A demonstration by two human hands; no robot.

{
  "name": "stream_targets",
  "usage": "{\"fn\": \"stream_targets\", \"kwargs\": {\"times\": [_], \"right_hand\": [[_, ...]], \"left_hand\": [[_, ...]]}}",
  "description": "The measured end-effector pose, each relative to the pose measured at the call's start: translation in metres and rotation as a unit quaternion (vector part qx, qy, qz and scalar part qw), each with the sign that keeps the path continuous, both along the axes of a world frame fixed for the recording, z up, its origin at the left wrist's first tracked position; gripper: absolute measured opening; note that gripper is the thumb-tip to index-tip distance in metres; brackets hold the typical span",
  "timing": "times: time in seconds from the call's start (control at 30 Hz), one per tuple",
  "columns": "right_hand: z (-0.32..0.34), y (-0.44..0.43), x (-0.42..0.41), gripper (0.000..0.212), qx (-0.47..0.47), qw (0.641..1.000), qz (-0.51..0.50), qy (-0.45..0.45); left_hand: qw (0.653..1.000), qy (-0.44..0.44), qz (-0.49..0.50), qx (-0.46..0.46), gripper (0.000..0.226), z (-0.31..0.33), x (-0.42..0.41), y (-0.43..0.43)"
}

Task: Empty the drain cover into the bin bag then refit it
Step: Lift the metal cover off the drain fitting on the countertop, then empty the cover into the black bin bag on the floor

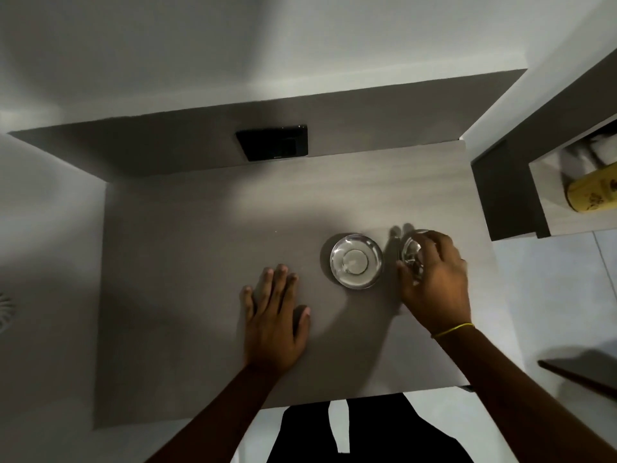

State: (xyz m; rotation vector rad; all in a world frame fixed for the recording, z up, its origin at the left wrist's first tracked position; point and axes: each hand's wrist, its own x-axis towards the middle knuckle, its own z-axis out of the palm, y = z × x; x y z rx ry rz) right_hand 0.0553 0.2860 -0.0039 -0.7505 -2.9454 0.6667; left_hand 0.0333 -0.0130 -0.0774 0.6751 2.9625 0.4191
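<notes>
While person leans over the grey bench (187,295), left hand (273,325) lies flat, palm down, fingers spread, holding nothing, just left of the drain opening (356,260). Opening is a round shiny metal cup w/ a pale disc at its centre, set in the bench surface towards the right side. Right hand (434,279) is curled round the drain cover (411,252), a round chrome piece, held just right of the opening & apart from it; fingers wrap its rim from above, so much of it is hidden. Can't tell whether cover touches the bench or is lifted. Thin yellow band (452,329) on right wrist. Black rectangular plate (272,142) sits on the raised back wall. At far right, an open shelf w/ a yellow container (592,192) lying on its side, blurred. Lighting dim; hand shadows fall on surface.
</notes>
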Motion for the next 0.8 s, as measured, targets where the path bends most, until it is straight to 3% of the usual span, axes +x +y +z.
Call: {"fn": "stream_targets", "kwargs": {"times": [0.13,0.27,0.37,0.53,0.7,0.8], "right_hand": [[0.0,-0.04,-0.019,0.043,-0.088,0.995,-0.045,0.021],[-0.002,-0.052,-0.036,0.048,-0.141,0.988,-0.066,-0.023],[-0.003,-0.04,-0.039,0.059,-0.153,0.985,-0.063,-0.045],[0.009,0.003,-0.018,0.049,-0.178,0.978,-0.109,0.005],[0.018,0.07,0.053,0.041,-0.2,0.955,-0.209,0.068],[0.015,0.107,0.112,0.046,-0.234,0.919,-0.306,0.084]], "left_hand": [[0.989,0.001,-0.138,0.048,0.057,0.004,0.008,0.002],[0.942,0.01,-0.32,0.099,0.05,0.014,0.031,0.038],[0.916,0.014,-0.38,0.128,0.046,0.014,0.043,0.078],[0.861,0.04,-0.487,0.138,0.026,0.008,0.046,0.159],[0.811,0.068,-0.575,0.081,0.05,0.0,0.046,0.221],[0.784,0.02,-0.621,0.021,0.061,0.001,0.045,0.232]]}}
